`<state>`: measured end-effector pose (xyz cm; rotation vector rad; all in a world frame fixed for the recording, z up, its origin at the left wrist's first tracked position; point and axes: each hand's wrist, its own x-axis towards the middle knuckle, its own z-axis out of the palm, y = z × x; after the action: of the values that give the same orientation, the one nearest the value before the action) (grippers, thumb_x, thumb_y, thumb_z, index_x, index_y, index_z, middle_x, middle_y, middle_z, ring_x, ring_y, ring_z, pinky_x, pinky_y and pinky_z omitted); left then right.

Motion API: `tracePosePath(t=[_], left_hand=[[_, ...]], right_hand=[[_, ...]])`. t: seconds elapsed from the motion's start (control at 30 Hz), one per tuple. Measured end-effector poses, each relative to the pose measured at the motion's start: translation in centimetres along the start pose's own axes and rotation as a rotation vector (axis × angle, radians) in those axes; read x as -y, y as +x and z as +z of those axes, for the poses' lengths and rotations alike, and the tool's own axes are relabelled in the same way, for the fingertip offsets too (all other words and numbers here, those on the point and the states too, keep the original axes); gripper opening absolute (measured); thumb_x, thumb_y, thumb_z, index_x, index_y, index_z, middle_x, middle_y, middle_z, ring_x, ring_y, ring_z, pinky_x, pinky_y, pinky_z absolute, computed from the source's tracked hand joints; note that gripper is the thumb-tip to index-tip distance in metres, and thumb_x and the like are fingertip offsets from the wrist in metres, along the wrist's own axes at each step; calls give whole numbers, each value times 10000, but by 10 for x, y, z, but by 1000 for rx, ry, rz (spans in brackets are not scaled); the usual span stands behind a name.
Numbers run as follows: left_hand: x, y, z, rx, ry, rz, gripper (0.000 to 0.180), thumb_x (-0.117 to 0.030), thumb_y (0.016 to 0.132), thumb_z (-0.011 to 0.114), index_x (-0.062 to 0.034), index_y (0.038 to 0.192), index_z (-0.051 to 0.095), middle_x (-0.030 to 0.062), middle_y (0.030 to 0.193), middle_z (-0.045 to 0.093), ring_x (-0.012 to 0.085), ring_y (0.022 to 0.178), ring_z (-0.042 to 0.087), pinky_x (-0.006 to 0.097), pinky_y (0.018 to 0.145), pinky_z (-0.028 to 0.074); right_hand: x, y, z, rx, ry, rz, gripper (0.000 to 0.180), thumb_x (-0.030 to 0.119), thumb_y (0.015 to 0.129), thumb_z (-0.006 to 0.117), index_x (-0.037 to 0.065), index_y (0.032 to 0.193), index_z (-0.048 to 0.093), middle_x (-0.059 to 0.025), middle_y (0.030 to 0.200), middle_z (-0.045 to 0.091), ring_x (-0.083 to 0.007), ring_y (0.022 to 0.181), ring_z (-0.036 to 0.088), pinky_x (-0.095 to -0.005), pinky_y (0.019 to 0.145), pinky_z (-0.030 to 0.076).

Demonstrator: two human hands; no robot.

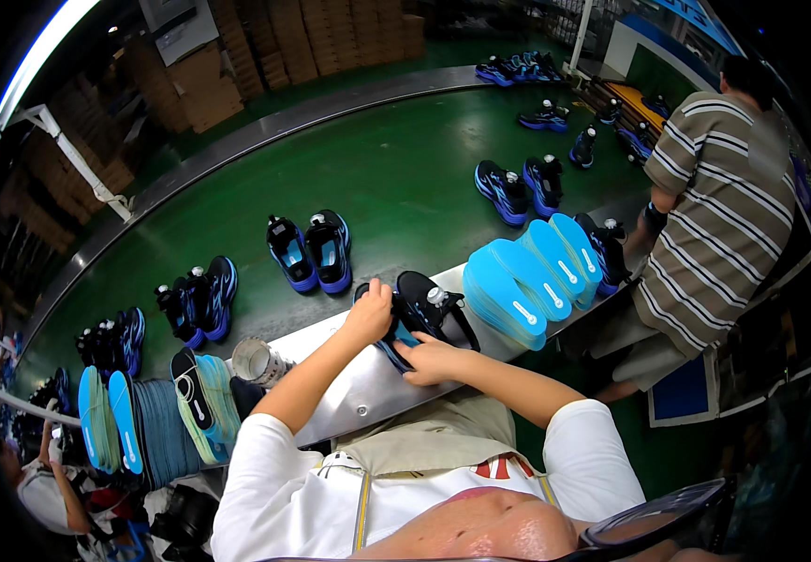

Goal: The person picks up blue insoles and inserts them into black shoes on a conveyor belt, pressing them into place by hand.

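A black sneaker (389,348) is tilted over the metal ledge in front of me, with a blue insole (404,333) showing in its opening. My left hand (372,314) is closed on the upper part of this sneaker. At its heel end, my right hand (432,360) grips it, thumb beside the insole; the fingertips are partly hidden. Just right of them stands another black sneaker (429,304) with a pale wad in its opening. Bundled light-blue insoles (508,286) lie to the right of my hands.
Paired sneakers (310,251) stand on the green belt (396,150). More insole bundles (167,421) and a round tub (258,361) sit left on the metal ledge (354,398). A co-worker (715,206) in a striped shirt stands right. Stacked cartons (312,42) are beyond the belt.
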<state>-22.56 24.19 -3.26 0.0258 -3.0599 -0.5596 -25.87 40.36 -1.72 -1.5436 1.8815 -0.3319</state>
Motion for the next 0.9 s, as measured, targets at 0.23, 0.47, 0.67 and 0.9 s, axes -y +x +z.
tracePosePath(t=[0.23,0.47,0.67,0.9], left_hand=[[14,-5,-12,-197,-158,91,120,-132,730,543,-42,727,463,147,751,486,331,617,527,392,533,430],[19,-7,-21,-442,-897,-253,53,22,708,426,-27,691,414,94,783,526,138,574,504,256,487,392],[-22,-32,-47,-390,-819,-270,322,-1,688,477,-67,998,417,51,880,473,51,633,431,172,481,354],[-20,-17,15,-313,-183,-262,447,-194,708,591,-78,1091,390,140,944,430,337,674,540,382,533,456]], right_hand=[[-88,-87,-38,-920,315,243,228,144,737,521,39,938,547,-118,885,573,-255,852,534,-322,767,416],[-99,-119,-44,-999,377,262,221,108,723,556,-7,912,549,-134,849,568,-241,777,558,-291,679,440],[-10,-42,-8,-422,273,-194,403,199,662,598,-43,971,507,-208,995,502,-298,897,519,-318,767,424],[-14,73,1,-4,-133,132,704,435,625,578,46,1178,381,-215,1189,392,-339,1110,353,-411,936,247]])
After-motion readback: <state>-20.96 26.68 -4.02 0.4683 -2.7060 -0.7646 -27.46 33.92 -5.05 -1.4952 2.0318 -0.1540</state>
